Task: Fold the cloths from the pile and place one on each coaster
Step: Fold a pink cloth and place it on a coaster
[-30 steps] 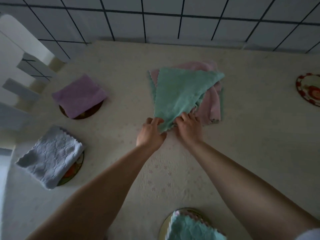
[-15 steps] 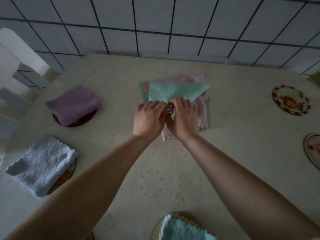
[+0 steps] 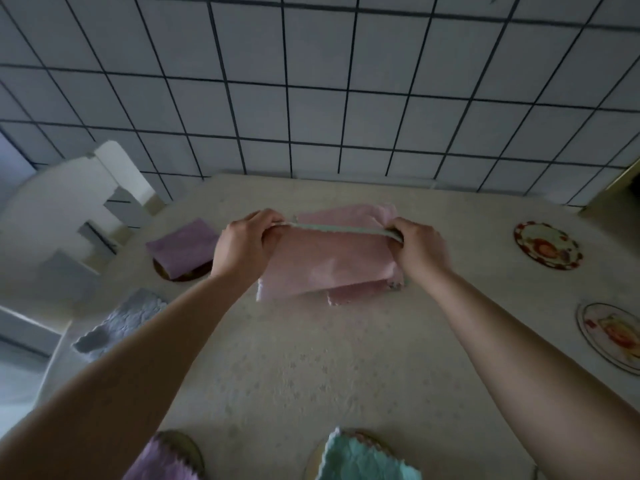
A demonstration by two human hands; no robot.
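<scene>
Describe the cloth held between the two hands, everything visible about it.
The held cloth looks like soft, fuzzy microfibre with a scalloped edge. It shows pink on the side facing the camera and a mint green strip along its top edge, so it may be two-toned or two layers; that cannot be told. The left hand and right hand pinch its upper corners and stretch the top edge taut, nearly level. The rest hangs down in front of the pink pile on the table.
</scene>
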